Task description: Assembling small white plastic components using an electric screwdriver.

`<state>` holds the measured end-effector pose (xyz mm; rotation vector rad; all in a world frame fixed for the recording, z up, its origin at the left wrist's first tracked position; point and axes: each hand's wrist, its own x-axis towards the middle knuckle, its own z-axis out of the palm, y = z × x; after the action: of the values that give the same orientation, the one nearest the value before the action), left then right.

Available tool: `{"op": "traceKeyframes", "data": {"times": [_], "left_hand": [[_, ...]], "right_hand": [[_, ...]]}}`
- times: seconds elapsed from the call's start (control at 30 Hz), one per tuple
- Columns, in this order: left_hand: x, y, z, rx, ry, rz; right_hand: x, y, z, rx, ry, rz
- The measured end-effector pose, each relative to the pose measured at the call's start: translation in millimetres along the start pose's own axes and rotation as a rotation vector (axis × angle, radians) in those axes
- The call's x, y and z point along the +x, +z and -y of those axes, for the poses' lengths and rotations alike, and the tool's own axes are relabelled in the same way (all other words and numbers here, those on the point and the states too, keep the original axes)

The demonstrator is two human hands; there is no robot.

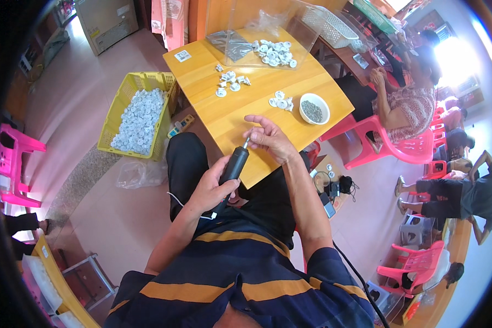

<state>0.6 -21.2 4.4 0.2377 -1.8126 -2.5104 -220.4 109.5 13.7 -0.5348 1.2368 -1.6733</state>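
Note:
My left hand (212, 188) is wrapped round a black electric screwdriver (236, 163), which points up and away from me over the table's near edge. A white cord hangs by its lower end. At the metal bit (246, 142), the thumb and a finger of my right hand (274, 143) pinch the tip, another finger stretched out to the left. Whether a small screw sits between those fingertips is too small to tell. Past my hands, small white plastic parts (280, 101) lie in a loose group, beside a white bowl (326, 116) of small grey metal pieces.
More white parts (234, 83) lie farther back on the yellow table (202, 63). A clear plastic box (228, 34) holds others. Left of the table stands a yellow basket (110, 117) full of white parts. At right, a person sits on a pink chair (391, 143).

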Motion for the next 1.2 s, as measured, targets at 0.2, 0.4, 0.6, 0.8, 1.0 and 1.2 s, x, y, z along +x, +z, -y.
{"op": "traceKeyframes", "data": {"times": [0.2, 0.4, 0.6, 0.8, 1.0, 1.2], "left_hand": [[-0.1, -2.7, -0.7, 0.004, 0.000, -0.045], [-0.2, -3.7, -2.6, 0.029, -0.015, -0.059], [-2.1, -4.8, -5.1, 0.013, -0.007, -0.067], [0.4, -4.9, -1.4, 0.012, -0.011, -0.068], [-0.2, -3.5, -4.0, 0.014, -0.020, -0.064], [0.8, -1.9, -3.7, 0.020, -0.014, -0.057]], "right_hand": [[11.1, -25.5, 1.4, -0.199, -0.110, -0.308], [37.5, -64.8, 5.9, -1.192, -0.489, -0.818], [55.5, -65.5, 5.3, -1.572, -0.382, -0.838], [54.2, -78.5, 1.3, -1.536, -0.394, -0.878], [40.3, -83.3, -2.2, -1.419, -0.414, -0.870], [17.7, -71.7, -18.3, -0.915, -0.391, -0.800]]}}
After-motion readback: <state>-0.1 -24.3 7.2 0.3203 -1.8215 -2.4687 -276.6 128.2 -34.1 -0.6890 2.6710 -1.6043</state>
